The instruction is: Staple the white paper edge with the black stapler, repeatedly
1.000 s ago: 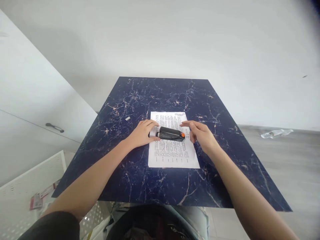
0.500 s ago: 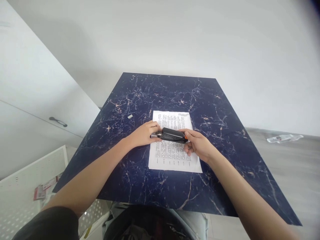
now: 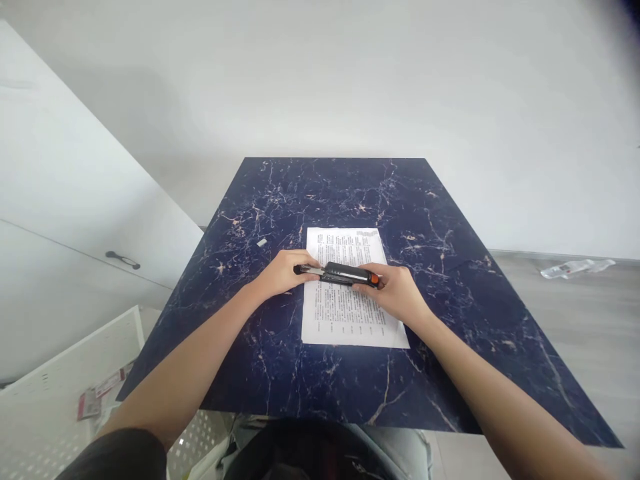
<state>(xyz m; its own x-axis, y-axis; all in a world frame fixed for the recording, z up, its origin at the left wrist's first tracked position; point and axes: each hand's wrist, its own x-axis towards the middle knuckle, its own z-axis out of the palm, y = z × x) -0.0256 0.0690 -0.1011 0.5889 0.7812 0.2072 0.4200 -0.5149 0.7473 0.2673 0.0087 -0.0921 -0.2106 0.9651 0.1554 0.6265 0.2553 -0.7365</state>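
A black stapler with an orange button at its right end is held crosswise above a printed sheet of paper. Its metal staple channel shows at the left, partly slid out of the black body. My left hand pinches that left end between thumb and fingers. Around the right end, near the orange part, my right hand is closed. The paper lies flat beneath, its middle partly covered by the stapler and my hands.
A small pale piece, perhaps a staple strip, lies on the dark blue marbled table. A white perforated basket with packets stands at lower left. Beside it is a white cabinet with a black handle. Clear plastic packaging rests on the floor at right.
My right hand has shifted its grip, its fingers now drawn in around the stapler's end. The stapler has turned a little, showing more of its orange part. The whole view has tilted slightly.
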